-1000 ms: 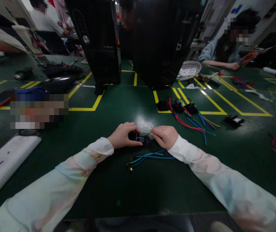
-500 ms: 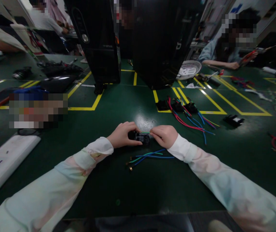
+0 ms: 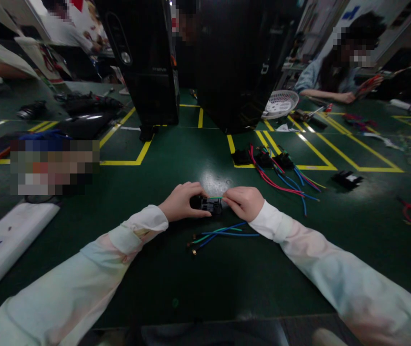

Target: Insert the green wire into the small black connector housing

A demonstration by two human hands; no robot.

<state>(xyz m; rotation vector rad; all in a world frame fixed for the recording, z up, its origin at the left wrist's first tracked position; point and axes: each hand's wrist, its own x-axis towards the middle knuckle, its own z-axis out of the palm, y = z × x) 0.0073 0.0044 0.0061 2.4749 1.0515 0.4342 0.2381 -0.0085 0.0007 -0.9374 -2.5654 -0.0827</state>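
Note:
My left hand (image 3: 181, 202) grips a small black plastic housing (image 3: 211, 205) with open slots, thumb along its near side and fingers on its far side. From the right, my right hand (image 3: 244, 202) pinches a thin green wire (image 3: 215, 197) that runs along the housing's far edge. Where the wire meets the housing is too small to make out. On the table just below both hands lie several loose blue and green wires (image 3: 223, 234) with brass-coloured terminals at their left ends.
Black housings with red and blue wires (image 3: 283, 161) lie to the right, beside another black housing (image 3: 348, 179). Two tall black cases (image 3: 148, 72) stand ahead. A white power strip (image 3: 18, 245) lies left, a white basket (image 3: 280, 104) behind. A person (image 3: 335, 72) sits at the far right.

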